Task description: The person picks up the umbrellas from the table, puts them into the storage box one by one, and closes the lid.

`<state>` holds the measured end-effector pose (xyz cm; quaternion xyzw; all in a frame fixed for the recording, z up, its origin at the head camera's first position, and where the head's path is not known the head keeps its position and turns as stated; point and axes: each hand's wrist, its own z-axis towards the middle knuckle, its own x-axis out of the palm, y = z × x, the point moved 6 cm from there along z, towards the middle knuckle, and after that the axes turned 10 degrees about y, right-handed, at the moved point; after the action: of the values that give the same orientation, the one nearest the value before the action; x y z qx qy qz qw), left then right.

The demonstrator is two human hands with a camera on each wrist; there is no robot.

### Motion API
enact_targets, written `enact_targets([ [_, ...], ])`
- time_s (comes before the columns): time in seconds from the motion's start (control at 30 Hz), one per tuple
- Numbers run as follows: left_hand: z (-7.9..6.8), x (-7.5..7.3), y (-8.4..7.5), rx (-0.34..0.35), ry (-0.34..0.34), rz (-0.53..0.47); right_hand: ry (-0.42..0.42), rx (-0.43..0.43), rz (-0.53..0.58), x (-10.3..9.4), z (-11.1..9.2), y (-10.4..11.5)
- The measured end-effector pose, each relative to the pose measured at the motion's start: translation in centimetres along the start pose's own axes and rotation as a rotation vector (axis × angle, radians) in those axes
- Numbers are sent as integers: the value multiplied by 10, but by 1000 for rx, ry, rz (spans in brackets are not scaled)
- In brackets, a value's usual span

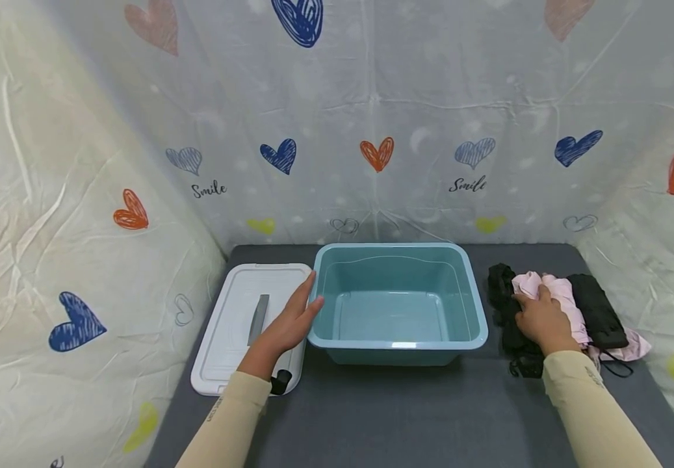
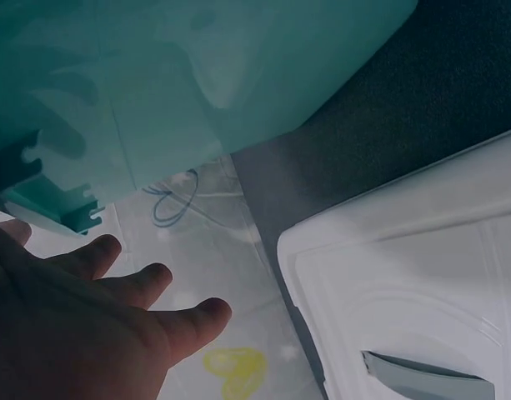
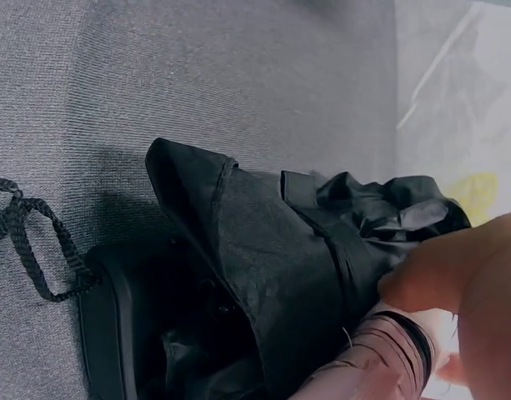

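A blue-green plastic storage bin point(image 1: 398, 354) stands upright at the middle of the table, its inside bare. My left hand point(image 1: 290, 322) is at its left side, fingers stretched out along the rim; in the left wrist view the fingers point(image 2: 188, 325) are spread just below the bin's handle tab. At the right, my right hand point(image 1: 544, 322) grips a pink folded umbrella point(image 1: 570, 309), thumb on its left side. Close against it on the left lies a black folded umbrella point(image 3: 272, 267) with a black handle and cord. The hand's far fingers are partly hidden in the right wrist view.
A white lid point(image 1: 220, 351) with a grey handle point(image 1: 259, 318) lies flat left of the bin. Right of the pink umbrella lies another black bundle point(image 1: 596, 312), with more pink fabric point(image 1: 635, 348) under it. Heart-printed curtains point(image 1: 325, 188) enclose the dark grey table point(image 1: 395, 416).
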<state>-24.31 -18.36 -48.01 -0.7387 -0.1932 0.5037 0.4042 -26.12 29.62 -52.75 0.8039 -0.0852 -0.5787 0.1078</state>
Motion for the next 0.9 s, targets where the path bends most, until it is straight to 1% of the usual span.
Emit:
enact_targets([
  [0.07, 1, 2, 0, 6, 9, -10, -10, 3, 2, 0, 1, 0],
  [0.27, 1, 6, 2, -7, 32, -35, -48, 22, 1, 2, 4, 0],
  [0.47, 1, 9, 6, -39, 64, -81, -61, 26, 14, 2, 5, -2],
  [0.63, 1, 11, 11, -82, 76, -136, -78, 24, 32, 1, 6, -8],
  [0.77, 1, 12, 15, -109, 75, -176, -123, 18, 42, -2, 6, -12],
  [0.9, 1, 12, 17, -114, 64, -209, -212, -12, 40, -5, 6, -11],
])
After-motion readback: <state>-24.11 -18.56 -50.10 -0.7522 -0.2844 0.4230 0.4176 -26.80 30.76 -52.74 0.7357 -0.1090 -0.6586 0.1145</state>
